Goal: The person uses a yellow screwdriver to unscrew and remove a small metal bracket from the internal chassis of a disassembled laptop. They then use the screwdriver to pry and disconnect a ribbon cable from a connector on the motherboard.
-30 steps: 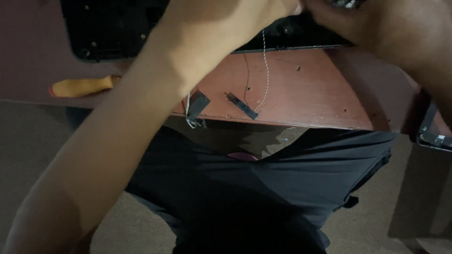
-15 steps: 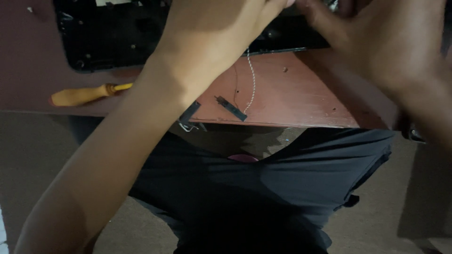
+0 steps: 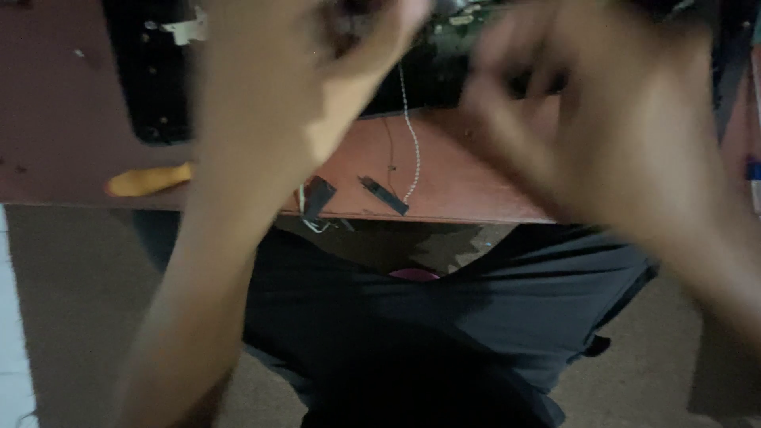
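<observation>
Both hands are blurred by motion over an opened black device [image 3: 151,87] at the far edge of a red-brown table [image 3: 63,135]. My left hand [image 3: 301,79] has its fingers curled at the device's near edge, just above a thin white twisted wire [image 3: 411,143] that hangs down onto the table. My right hand [image 3: 602,135] is spread over the device's right part and hides it. The blur keeps me from telling whether either hand grips anything.
A yellow-handled tool [image 3: 147,179] lies on the table at the left, partly behind my left forearm. Two small black strips [image 3: 317,198] [image 3: 384,196] rest near the table's front edge. My lap in dark clothing [image 3: 412,333] is below the table.
Both hands have come lower and closer in the view and are now blurred. The right hand has shifted left and down over the device. The wire still hangs in the same place.
</observation>
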